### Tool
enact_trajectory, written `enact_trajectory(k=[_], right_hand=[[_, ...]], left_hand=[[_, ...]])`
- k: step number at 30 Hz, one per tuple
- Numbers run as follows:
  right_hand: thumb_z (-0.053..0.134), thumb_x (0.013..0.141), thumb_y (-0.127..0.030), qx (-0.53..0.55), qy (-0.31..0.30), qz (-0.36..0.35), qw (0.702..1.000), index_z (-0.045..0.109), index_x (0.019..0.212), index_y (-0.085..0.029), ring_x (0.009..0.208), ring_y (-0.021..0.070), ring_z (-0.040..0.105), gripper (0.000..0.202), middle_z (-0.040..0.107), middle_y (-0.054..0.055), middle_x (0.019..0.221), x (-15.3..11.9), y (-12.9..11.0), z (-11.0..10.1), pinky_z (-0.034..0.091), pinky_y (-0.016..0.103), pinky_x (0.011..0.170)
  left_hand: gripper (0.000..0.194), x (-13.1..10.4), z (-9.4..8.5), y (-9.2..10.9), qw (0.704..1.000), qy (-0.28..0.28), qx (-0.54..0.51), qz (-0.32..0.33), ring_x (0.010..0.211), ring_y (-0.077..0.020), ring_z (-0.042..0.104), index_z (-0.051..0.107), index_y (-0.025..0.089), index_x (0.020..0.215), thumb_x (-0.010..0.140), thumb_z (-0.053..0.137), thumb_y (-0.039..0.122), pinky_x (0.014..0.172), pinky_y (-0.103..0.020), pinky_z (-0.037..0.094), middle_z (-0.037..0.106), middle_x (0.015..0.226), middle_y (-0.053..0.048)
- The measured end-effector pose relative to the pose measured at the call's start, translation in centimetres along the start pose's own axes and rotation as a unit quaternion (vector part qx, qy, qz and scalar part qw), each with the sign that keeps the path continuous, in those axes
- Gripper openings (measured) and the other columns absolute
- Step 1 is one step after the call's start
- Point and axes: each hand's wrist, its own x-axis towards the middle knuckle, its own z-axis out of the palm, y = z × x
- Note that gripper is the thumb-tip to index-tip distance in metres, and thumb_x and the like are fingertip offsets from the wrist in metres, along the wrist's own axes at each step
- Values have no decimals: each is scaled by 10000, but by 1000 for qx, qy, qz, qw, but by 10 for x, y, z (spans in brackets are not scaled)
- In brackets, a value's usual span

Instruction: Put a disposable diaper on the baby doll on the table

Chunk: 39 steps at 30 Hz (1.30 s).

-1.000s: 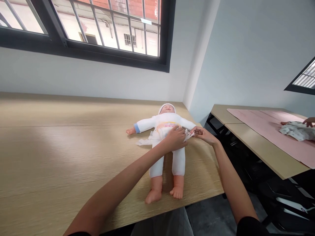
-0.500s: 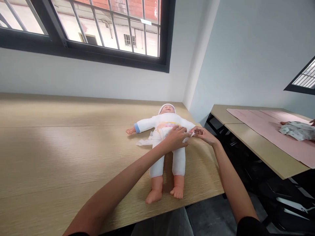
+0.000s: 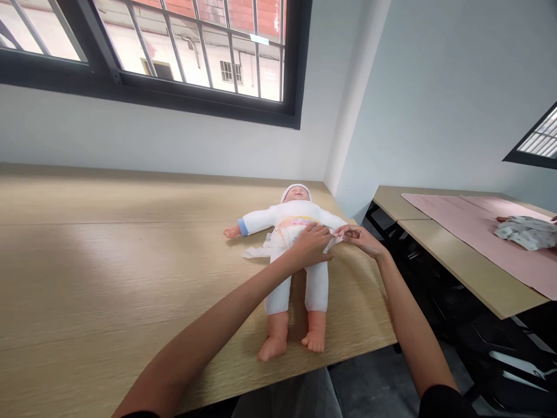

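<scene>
A baby doll point(image 3: 297, 210) in a white suit and white cap lies on its back on the wooden table, feet toward me. Around its hips is a white diaper point(image 3: 282, 235) with a coloured print on the front; one thin side wing point(image 3: 256, 252) spreads on the table at the left. My left hand point(image 3: 311, 244) lies over the diaper's front at the right hip, fingers bent on its edge; the fingertips are partly hidden. My right hand point(image 3: 357, 237) pinches the diaper's other side wing point(image 3: 334, 239), pulled out beside the doll's arm.
The wooden table point(image 3: 130, 278) ends at a corner just right of the doll. Across a gap with dark chair frames stands another table with a pink mat point(image 3: 470, 226), a patterned cloth bundle point(image 3: 526, 232) and part of another person's hand point(image 3: 554, 219). A barred window point(image 3: 195, 52) is ahead.
The side wing between my hands shows more spread out, and my right fingers have shifted slightly on it. My left hand and the doll are almost unmoved.
</scene>
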Motion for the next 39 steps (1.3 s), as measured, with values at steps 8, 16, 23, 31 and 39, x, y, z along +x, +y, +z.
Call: enact_trajectory(k=[8, 16, 23, 31, 39], right_hand=[[730, 750, -387, 3, 10, -6, 1000, 705, 875, -209, 1061, 217, 584, 219, 648, 68, 1109, 0, 0, 0, 412, 383, 976], [728, 754, -379, 39, 87, -55, 994, 667, 866, -228, 972, 175, 604, 197, 674, 25, 971, 8, 13, 11, 433, 328, 931], [740, 733, -409, 28, 149, -70, 986, 642, 849, -221, 953, 185, 618, 242, 689, 39, 952, 11, 13, 21, 444, 335, 918], [783, 620, -521, 58, 311, -58, 947, 591, 835, -218, 874, 197, 640, 419, 680, 41, 848, 24, 21, 34, 487, 357, 868], [770, 631, -539, 62, 312, -62, 946, 568, 847, -223, 884, 202, 639, 432, 678, 49, 870, 24, 19, 33, 495, 361, 854]], left_hand=[[268, -2, -1, 2, 999, 23, 44, -3, 1096, -252, 525, 665, 131, 927, 822, 617, 374, 972, -363, 375, 630, 1093, -103], [356, -4, 2, 6, 992, 25, 112, 44, 1179, -259, 495, 568, 117, 1160, 896, 516, 350, 1070, -440, 277, 658, 1122, -105], [367, -5, 10, -1, 991, 39, 117, 45, 1246, -262, 451, 602, 130, 1172, 945, 412, 346, 1092, -442, 245, 628, 1232, -94], [412, -1, 5, 4, 988, 4, 150, 46, 982, -257, 575, 656, 75, 982, 921, 466, 435, 926, -360, 368, 671, 1007, -137], [398, -1, 3, 4, 989, 0, 141, 54, 969, -257, 560, 629, 82, 990, 905, 489, 444, 922, -352, 363, 649, 1028, -137]])
